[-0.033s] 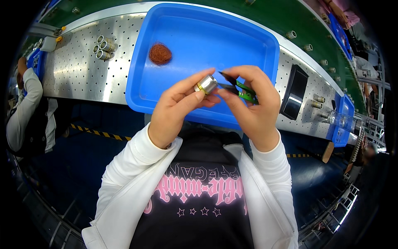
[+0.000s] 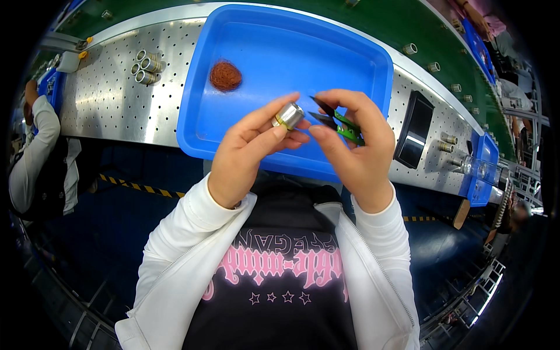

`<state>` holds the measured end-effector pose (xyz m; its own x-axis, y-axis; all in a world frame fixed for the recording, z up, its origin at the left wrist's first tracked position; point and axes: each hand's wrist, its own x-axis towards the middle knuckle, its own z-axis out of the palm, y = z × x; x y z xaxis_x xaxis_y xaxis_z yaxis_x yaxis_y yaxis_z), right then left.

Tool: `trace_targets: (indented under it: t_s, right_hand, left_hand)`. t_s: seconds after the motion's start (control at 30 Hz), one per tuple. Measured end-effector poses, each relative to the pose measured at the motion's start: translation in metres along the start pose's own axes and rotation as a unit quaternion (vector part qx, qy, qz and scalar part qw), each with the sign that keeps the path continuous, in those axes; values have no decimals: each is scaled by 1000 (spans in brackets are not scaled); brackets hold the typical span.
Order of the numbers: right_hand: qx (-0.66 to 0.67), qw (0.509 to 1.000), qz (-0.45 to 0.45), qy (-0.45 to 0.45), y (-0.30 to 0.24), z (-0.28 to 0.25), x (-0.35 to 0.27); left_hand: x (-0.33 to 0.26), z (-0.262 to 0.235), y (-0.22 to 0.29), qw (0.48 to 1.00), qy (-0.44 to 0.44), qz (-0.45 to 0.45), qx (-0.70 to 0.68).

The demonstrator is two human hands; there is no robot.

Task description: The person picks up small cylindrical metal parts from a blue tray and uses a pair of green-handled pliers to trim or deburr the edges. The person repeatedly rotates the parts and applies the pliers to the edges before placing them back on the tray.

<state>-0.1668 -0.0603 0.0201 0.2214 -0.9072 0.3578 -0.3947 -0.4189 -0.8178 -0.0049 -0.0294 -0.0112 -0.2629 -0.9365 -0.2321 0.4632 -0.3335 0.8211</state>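
Over the near part of a blue tray (image 2: 380,76), my left hand (image 2: 245,149) grips a short silver metal cylinder (image 2: 289,116) with a yellowish band, tilted up to the right. Its fingers wrap the lower end. My right hand (image 2: 361,146) is closed around green-handled thread snips (image 2: 345,125). The two dark blades of the snips stand apart and point left, just short of the cylinder's upper end. A reddish-brown ball of fibre (image 2: 225,76), like a scouring pad, lies in the tray's left part.
Several similar metal cylinders (image 2: 147,66) stand or lie on the perforated metal table (image 2: 116,111) to the left. Right of the tray lies a black rectangular case (image 2: 414,129). More cylinders (image 2: 410,49) sit on the green surface beyond. Another person's sleeve (image 2: 44,128) shows at far left.
The snips' blades have moved slightly away from the cylinder's end, and the lower blade no longer reaches it. The cylinder has shifted slightly in my left hand.
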Motion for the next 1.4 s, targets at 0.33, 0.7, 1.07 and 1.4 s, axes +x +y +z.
trace_targets:
  t_s: [0.33,0.7,1.07,1.4]
  right_hand:
    - [215,945,214,-125,17,-2,-3]
    - [152,963,217,-47,10,4,-9]
    - [110,977,177,-32,11,9,-16]
    - [88,986,139,-39,10,11,-18]
  left_hand:
    - [0,-5,-6,996,-61,41,60]
    - [3,-8,-12,974,62,152,154]
    - [1,-8,-8,982,68,95,148]
    - [0,-7,-9,987,73,87,115]
